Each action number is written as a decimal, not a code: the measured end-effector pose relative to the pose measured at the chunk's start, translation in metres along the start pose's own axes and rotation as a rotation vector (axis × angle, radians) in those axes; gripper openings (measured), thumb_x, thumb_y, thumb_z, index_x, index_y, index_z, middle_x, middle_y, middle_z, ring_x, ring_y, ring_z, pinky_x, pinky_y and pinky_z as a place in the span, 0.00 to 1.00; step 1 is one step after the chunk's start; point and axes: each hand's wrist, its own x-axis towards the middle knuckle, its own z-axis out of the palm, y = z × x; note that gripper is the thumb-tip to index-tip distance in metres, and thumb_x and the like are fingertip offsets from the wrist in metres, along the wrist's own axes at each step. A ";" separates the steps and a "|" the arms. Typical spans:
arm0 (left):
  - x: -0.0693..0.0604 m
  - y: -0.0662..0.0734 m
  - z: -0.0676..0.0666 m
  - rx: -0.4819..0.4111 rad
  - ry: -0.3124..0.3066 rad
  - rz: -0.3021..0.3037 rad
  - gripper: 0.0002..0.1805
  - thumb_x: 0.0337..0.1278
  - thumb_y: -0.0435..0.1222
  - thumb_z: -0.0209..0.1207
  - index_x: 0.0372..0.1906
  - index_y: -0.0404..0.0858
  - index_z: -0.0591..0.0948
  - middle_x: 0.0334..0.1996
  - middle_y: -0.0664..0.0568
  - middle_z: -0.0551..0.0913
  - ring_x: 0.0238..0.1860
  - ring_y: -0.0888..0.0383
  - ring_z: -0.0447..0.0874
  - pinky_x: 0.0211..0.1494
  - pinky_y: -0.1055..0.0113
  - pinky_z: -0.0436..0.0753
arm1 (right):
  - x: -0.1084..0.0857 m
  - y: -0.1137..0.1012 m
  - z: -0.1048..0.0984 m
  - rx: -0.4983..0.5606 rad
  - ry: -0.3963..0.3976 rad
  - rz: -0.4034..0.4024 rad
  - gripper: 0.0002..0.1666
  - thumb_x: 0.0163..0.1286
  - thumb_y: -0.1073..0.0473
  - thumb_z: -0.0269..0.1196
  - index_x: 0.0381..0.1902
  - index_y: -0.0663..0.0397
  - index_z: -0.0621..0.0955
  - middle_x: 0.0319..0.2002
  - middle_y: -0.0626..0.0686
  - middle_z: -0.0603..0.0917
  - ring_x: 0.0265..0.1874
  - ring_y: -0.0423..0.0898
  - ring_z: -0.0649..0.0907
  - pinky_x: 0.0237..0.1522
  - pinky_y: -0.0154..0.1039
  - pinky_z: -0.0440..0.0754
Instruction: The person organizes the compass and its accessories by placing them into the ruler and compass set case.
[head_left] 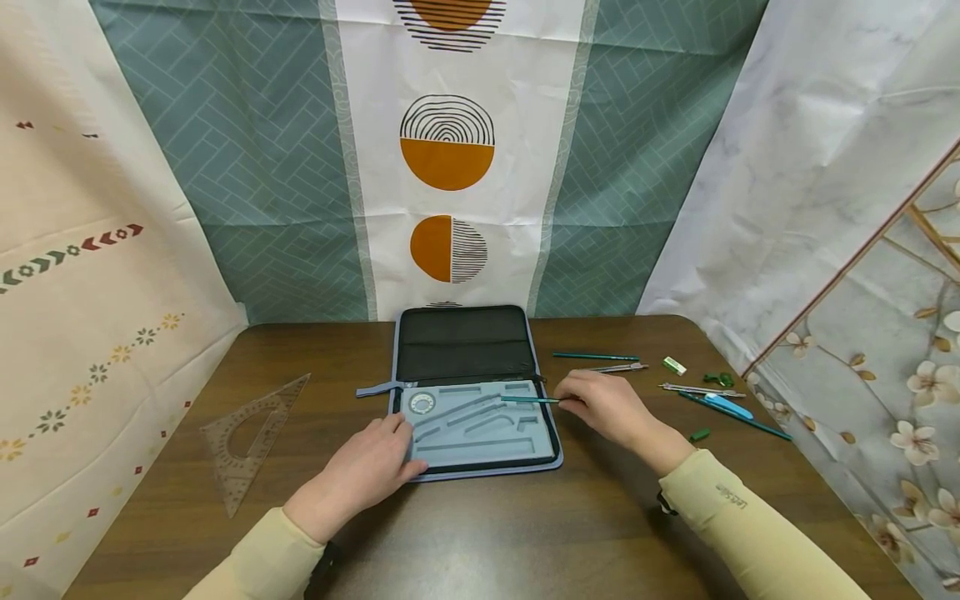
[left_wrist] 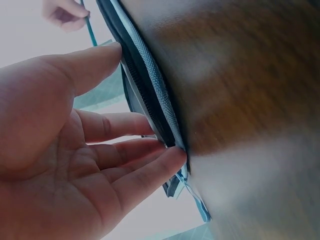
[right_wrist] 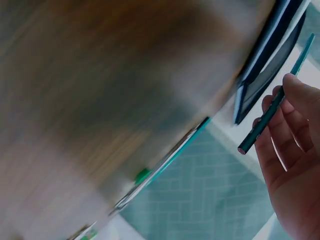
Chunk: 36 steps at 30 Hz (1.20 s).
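Note:
A zippered case (head_left: 461, 340) lies unfolded on the table, its pale blue tray (head_left: 480, 454) showing shaped recesses and a round white dial (head_left: 422, 403). At the tray's left front corner, my left hand (head_left: 367, 467) rests with thumb and fingers touching the case rim. The left wrist view shows those fingers (left_wrist: 120, 125) only slightly bent against the zipper edge. Over the tray's right side, my right hand (head_left: 603, 404) pinches a teal pencil (head_left: 528, 399) near one end. In the right wrist view the pencil (right_wrist: 265, 117) lies between thumb and fingers.
On the left lies a clear set square (head_left: 235, 479). To the right are another teal pencil (head_left: 596, 356), a metal compass (head_left: 622, 367), an eraser (head_left: 674, 366), a small green piece (head_left: 718, 379), a light blue item (head_left: 729, 407) and a green cap-like piece (head_left: 699, 434).

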 end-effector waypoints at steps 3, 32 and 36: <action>0.000 0.000 0.001 0.001 0.003 0.004 0.30 0.68 0.46 0.77 0.54 0.22 0.83 0.56 0.32 0.84 0.52 0.37 0.86 0.53 0.46 0.88 | 0.006 -0.010 0.002 0.024 -0.007 -0.004 0.10 0.68 0.62 0.81 0.43 0.45 0.91 0.41 0.41 0.88 0.40 0.42 0.88 0.41 0.46 0.88; 0.001 -0.001 0.002 0.000 0.005 0.004 0.32 0.68 0.47 0.77 0.56 0.21 0.83 0.58 0.29 0.84 0.55 0.35 0.86 0.56 0.44 0.87 | 0.036 -0.081 0.024 0.161 -0.104 -0.117 0.08 0.71 0.60 0.79 0.40 0.41 0.89 0.40 0.38 0.89 0.40 0.38 0.86 0.43 0.40 0.86; 0.000 0.000 0.001 -0.008 -0.011 -0.006 0.32 0.68 0.47 0.77 0.57 0.21 0.83 0.59 0.29 0.83 0.56 0.35 0.86 0.57 0.44 0.87 | 0.038 -0.088 0.026 0.160 -0.117 -0.147 0.09 0.70 0.61 0.79 0.39 0.41 0.89 0.39 0.38 0.88 0.41 0.39 0.87 0.44 0.39 0.86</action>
